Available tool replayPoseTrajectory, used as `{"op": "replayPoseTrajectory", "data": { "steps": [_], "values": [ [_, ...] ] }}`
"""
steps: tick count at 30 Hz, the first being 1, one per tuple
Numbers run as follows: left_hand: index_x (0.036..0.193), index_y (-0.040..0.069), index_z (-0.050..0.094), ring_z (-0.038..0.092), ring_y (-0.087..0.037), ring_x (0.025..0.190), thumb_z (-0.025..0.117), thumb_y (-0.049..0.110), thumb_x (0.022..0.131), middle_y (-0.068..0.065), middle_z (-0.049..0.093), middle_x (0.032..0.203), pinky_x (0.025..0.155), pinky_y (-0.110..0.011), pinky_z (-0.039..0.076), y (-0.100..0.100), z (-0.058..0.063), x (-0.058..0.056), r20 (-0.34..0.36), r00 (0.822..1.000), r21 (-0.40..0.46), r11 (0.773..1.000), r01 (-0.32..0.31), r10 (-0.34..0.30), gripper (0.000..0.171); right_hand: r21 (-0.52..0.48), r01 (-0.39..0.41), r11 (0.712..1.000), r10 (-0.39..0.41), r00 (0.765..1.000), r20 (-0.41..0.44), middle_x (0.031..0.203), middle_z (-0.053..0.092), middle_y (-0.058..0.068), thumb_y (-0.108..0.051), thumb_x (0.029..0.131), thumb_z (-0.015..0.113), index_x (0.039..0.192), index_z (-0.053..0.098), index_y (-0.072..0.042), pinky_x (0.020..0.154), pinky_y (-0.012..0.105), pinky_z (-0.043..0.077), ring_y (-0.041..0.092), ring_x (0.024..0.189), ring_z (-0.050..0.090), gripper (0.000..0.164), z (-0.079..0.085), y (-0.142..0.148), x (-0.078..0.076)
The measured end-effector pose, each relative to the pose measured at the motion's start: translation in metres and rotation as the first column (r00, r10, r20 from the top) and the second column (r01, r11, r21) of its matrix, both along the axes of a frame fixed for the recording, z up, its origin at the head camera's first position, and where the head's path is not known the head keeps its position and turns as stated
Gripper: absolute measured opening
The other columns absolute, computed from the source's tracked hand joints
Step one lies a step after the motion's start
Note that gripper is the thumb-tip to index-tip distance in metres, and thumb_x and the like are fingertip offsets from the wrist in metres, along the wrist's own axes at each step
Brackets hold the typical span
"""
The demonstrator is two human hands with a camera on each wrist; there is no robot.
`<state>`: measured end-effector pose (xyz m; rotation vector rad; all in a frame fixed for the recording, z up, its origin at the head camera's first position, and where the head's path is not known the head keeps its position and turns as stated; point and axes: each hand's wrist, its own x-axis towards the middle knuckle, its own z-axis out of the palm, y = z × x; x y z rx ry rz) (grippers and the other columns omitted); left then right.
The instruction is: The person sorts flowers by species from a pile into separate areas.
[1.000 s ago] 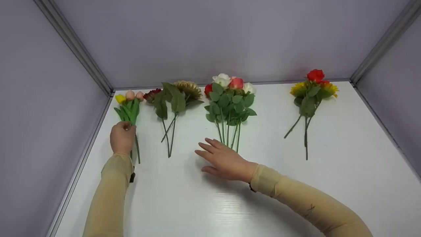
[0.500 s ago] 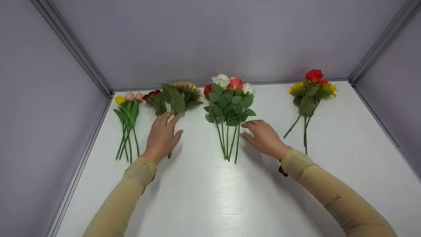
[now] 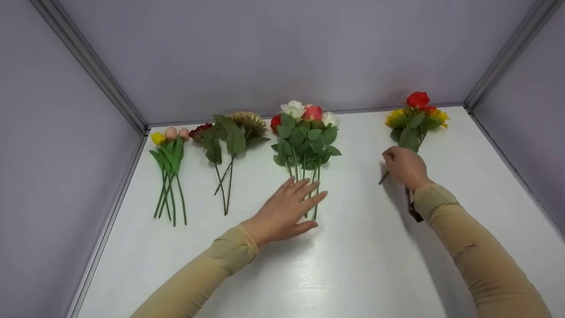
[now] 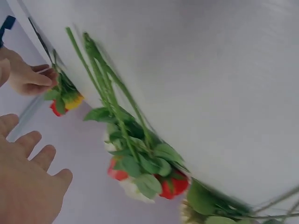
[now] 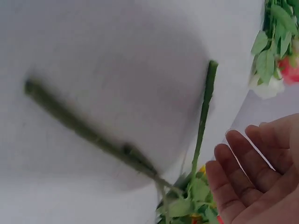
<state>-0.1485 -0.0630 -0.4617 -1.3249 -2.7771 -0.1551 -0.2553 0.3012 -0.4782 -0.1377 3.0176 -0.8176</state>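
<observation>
My left hand is held over the stems of the rose bunch, fingers spread; in the left wrist view a gap shows between that hand and the roses. These are white, pink and red with green leaves. To the right, my right hand hovers over the stems of a bunch with red roses and yellow sunflowers. In the right wrist view its fingers bend loosely beside the stems and grip nothing. The hand hides part of those stems.
Yellow and pink tulips lie at the far left of the white table. Beside them are dark red and tan chrysanthemum-like flowers. Grey panels stand behind and on both sides.
My left hand has moved right, from the tulips past the tan flowers to the rose stems. The right hand has gone from the rose stems to the sunflower bunch. The flowers stay put.
</observation>
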Motion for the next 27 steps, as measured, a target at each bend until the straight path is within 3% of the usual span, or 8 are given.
{"op": "replayPoseTrajectory", "data": {
  "steps": [7,10,15,18,23,27],
  "values": [
    [0.163,0.024,0.029,0.022,-0.025,0.154,0.053,0.057,0.102,-0.004,0.029,0.166,0.126,-0.044,0.008,0.053,-0.006,0.018,-0.017,0.993,-0.092,0.989,0.117,-0.119,0.073,-0.013,0.127,0.992,-0.127,0.992,-0.002,0.113,0.067,0.03,-0.011,0.103,0.051,0.117,0.066,0.009,0.085,0.058,0.05,0.043,0.097,0.061,0.029,-0.001,0.024,-0.011],
    [0.163,0.025,0.03,0.023,-0.023,0.153,0.053,0.057,0.102,-0.003,0.03,0.166,0.125,-0.043,0.01,0.071,-0.01,0.019,-0.006,0.991,-0.112,0.985,0.133,-0.134,0.073,0.009,0.127,0.992,-0.127,0.992,0.019,0.116,0.065,0.03,-0.012,0.104,0.05,0.123,0.063,0.009,0.089,0.059,0.049,0.044,0.101,0.061,0.031,-0.004,0.025,-0.015],
    [0.162,0.027,0.031,0.026,-0.022,0.152,0.053,0.058,0.102,-0.001,0.033,0.165,0.125,-0.043,0.015,0.095,-0.015,0.019,0.029,0.988,-0.131,0.98,0.152,-0.149,0.071,0.097,0.056,0.994,-0.061,0.997,0.055,0.124,0.062,0.033,-0.013,0.105,0.051,0.129,0.061,0.01,0.099,0.064,0.044,0.05,0.115,0.057,0.035,-0.012,0.023,-0.018],
    [0.162,0.028,0.031,0.026,-0.021,0.152,0.051,0.059,0.103,0.0,0.033,0.164,0.125,-0.042,0.016,0.104,-0.015,0.021,0.045,0.987,-0.136,0.978,0.161,-0.156,0.07,0.122,0.04,0.992,-0.045,0.998,0.034,0.111,0.065,0.033,-0.011,0.104,0.052,0.116,0.066,0.012,0.089,0.063,0.048,0.049,0.104,0.061,0.029,-0.015,0.023,-0.017],
    [0.162,0.029,0.031,0.026,-0.021,0.152,0.049,0.059,0.103,0.001,0.032,0.165,0.125,-0.041,0.015,0.111,-0.016,0.021,0.054,0.984,-0.124,0.977,0.173,-0.168,0.069,0.064,0.111,0.992,-0.111,0.994,-0.014,0.081,0.065,0.024,-0.002,0.097,0.05,0.087,0.066,0.008,0.067,0.052,0.047,0.039,0.074,0.058,0.021,-0.019,0.031,-0.016],
    [0.162,0.029,0.032,0.026,-0.02,0.152,0.049,0.058,0.103,0.001,0.032,0.165,0.125,-0.041,0.015,0.111,-0.019,0.02,0.065,0.984,-0.116,0.978,0.171,-0.164,0.068,-0.024,0.202,0.979,-0.201,0.979,0.039,0.083,0.063,0.023,-0.002,0.09,0.054,0.089,0.066,0.01,0.066,0.048,0.046,0.037,0.075,0.054,0.017,-0.018,0.04,-0.018]
  ]
}}
